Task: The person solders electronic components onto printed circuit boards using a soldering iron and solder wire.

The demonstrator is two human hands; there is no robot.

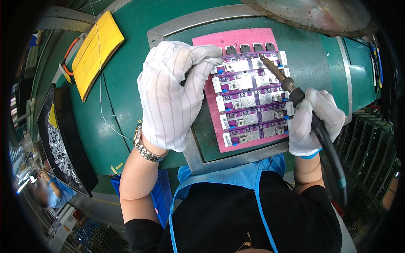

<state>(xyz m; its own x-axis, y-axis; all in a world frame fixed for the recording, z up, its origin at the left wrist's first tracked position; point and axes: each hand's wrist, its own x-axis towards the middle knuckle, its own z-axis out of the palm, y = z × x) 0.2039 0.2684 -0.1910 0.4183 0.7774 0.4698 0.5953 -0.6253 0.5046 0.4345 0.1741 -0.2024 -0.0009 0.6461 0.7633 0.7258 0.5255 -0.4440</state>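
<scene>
Both my hands wear white striped gloves. My left hand (173, 95) is closed in a pinch at the far left corner of a row of purple circuit boards (255, 100); whatever lies between its fingertips is hidden. A soldering iron (276, 71) is gripped in my right hand (302, 126), its tip over the far edge of the farthest board, right of the middle. Several black flat components (245, 48) stand along that far edge. Metal plates and white blocks sit on the boards, which lie on a pink foam pad (257, 35).
A metal frame (202, 17) surrounds the pad on the green bench. A yellow sheet (97, 52), an orange-handled tool (69, 55) and a black tray (86, 177) of small clear parts are on the left. A thin wire (100, 63) runs down there. A metal dome (312, 17) overhangs far right.
</scene>
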